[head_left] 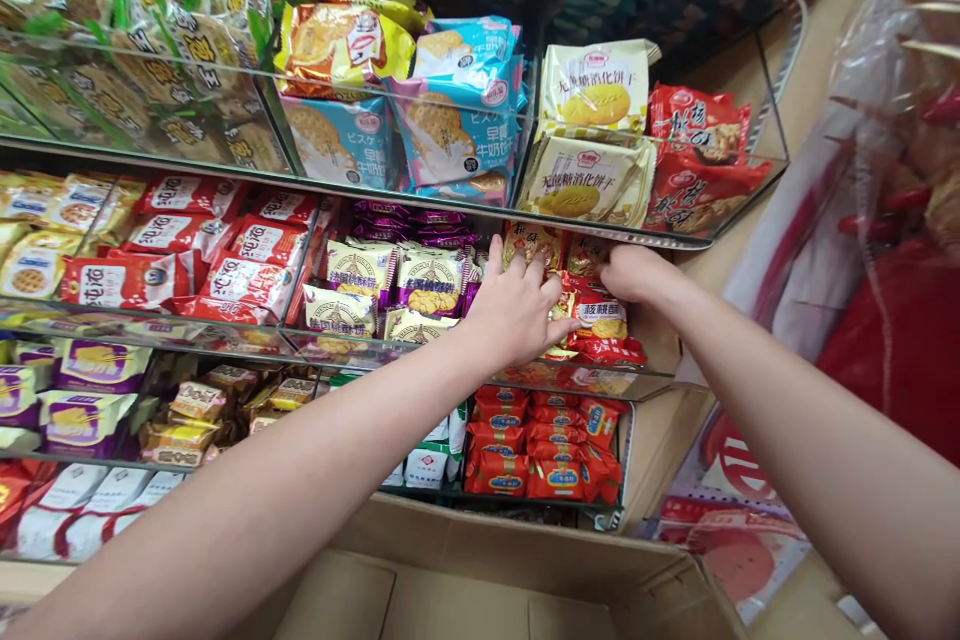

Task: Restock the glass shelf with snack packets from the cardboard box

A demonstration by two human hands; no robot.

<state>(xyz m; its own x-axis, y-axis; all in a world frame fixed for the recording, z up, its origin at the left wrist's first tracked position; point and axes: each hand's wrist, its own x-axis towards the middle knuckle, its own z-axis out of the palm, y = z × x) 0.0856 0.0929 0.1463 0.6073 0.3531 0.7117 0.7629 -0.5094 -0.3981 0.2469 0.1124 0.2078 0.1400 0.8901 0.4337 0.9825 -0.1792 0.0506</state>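
Observation:
My left hand (521,310) reaches into the right end of the middle shelf, fingers spread over red and gold snack packets (600,317). At the right side of the same compartment, my right hand (636,273) is closed, its fingertips bent down by a packet; what it holds, if anything, is hidden. Cream and purple biscuit packs (431,282) stand just left of my left hand. More small red packets (566,455) are stacked on the shelf below.
An open cardboard box (465,540) stands below the shelves. Above my hands runs the upper shelf's clear front (450,205), with blue, cream and red packs behind it. Plastic-wrapped goods (885,250) are at the right; red packs (247,260) fill a left compartment.

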